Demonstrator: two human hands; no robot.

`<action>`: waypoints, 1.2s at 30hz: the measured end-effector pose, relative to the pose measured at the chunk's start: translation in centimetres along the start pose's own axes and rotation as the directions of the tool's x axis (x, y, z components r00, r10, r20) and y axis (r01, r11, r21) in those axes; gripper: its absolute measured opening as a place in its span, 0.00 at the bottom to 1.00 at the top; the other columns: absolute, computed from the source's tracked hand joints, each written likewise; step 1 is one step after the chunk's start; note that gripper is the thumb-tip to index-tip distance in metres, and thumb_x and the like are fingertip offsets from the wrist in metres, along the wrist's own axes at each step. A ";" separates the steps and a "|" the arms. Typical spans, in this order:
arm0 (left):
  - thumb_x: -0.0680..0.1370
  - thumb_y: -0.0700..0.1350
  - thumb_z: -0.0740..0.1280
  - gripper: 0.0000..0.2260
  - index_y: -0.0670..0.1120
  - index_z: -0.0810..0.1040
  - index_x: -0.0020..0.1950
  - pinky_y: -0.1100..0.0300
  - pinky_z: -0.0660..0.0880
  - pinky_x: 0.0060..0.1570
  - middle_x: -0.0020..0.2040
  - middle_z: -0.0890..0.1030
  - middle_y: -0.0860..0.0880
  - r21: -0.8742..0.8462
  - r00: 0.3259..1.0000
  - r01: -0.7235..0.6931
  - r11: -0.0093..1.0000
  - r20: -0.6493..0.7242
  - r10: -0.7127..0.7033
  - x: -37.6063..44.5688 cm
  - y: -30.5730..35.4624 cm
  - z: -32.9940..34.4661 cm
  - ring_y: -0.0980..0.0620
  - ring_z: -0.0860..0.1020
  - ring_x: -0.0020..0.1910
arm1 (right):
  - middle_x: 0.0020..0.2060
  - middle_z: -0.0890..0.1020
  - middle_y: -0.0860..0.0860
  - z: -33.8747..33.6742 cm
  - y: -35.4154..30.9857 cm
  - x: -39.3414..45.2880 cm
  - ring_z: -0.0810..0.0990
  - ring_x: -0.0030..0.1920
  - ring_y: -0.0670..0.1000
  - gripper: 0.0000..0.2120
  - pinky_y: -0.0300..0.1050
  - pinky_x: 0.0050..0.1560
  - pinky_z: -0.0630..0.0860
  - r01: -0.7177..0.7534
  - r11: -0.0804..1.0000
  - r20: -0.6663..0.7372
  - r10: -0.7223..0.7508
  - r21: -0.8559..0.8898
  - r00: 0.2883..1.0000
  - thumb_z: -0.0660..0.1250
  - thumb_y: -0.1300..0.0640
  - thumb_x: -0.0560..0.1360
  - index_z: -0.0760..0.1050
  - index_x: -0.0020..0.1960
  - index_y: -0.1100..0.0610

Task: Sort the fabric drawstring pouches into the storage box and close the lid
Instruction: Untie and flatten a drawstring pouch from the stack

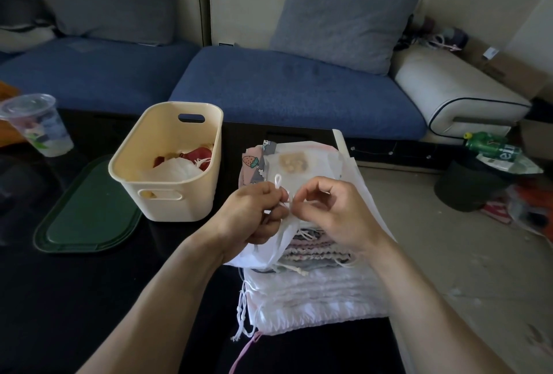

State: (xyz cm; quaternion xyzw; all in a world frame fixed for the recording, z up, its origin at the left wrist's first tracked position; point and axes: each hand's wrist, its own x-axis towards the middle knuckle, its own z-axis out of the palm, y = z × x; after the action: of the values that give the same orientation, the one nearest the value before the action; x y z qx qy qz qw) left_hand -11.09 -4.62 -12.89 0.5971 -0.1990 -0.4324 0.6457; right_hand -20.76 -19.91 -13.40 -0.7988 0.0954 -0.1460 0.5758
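A cream storage box (pixel 167 182) stands open on the dark table, with a white pouch (pixel 173 168) and a red pouch (pixel 202 155) inside. Its dark green lid (pixel 86 212) lies flat to the left of it. A stack of fabric drawstring pouches (pixel 311 292) lies at the table's right edge. Above the stack I hold a white pouch (pixel 269 251). My left hand (pixel 248 215) grips its gathered neck and cord. My right hand (pixel 332 209) pinches the white drawstring, whose loop (pixel 278 180) sticks up between both hands.
A lidded clear plastic cup (pixel 39 125) stands at the table's far left. A blue sofa (pixel 284 89) with grey cushions runs behind the table. On the floor to the right sit a dark bin (pixel 466 188), a green bottle (pixel 490 146) and loose litter.
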 end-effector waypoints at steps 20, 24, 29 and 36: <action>0.80 0.44 0.68 0.06 0.41 0.78 0.48 0.71 0.69 0.28 0.28 0.78 0.57 0.545 0.948 -0.164 0.822 -0.143 0.284 0.0 -0.8 0.5 0.62 0.73 0.25 | 0.35 0.80 0.48 1.1 0.6 -0.2 0.75 0.33 0.48 0.09 0.46 0.35 0.74 0.073 0.958 -0.111 -0.107 -0.276 0.988 0.77 0.51 0.67 0.78 0.34 0.53; 0.78 0.44 0.71 0.07 0.41 0.79 0.49 0.63 0.71 0.30 0.33 0.81 0.42 0.581 0.938 -0.171 0.796 -0.151 0.311 0.1 -1.1 0.3 0.54 0.73 0.27 | 0.29 0.81 0.53 1.2 0.2 -0.1 0.75 0.30 0.53 0.09 0.49 0.32 0.71 -0.031 0.986 -0.125 0.010 -0.166 0.992 0.73 0.52 0.63 0.77 0.32 0.56; 0.74 0.43 0.75 0.06 0.46 0.80 0.40 0.57 0.75 0.34 0.33 0.82 0.51 0.641 0.862 -0.231 0.732 -0.215 0.460 0.2 -1.4 0.4 0.51 0.77 0.29 | 0.27 0.80 0.48 1.1 0.1 -0.1 0.75 0.29 0.44 0.10 0.37 0.32 0.70 -0.126 0.988 -0.117 0.115 -0.087 0.986 0.73 0.65 0.68 0.78 0.31 0.56; 0.77 0.41 0.72 0.06 0.38 0.80 0.46 0.64 0.72 0.29 0.33 0.82 0.51 0.522 0.907 -0.251 0.815 -0.167 0.387 0.1 -1.1 0.2 0.56 0.73 0.25 | 0.29 0.83 0.50 0.9 -0.1 -0.1 0.78 0.30 0.43 0.06 0.37 0.33 0.72 -0.173 0.981 -0.125 0.161 -0.089 0.979 0.74 0.61 0.68 0.81 0.33 0.58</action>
State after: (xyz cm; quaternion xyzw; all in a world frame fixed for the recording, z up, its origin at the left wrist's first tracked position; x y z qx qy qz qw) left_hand -11.54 -4.73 -13.96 0.7506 -0.3114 -0.1683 0.5579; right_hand -20.55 -19.03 -13.59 -0.8056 0.2032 -0.1388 0.5390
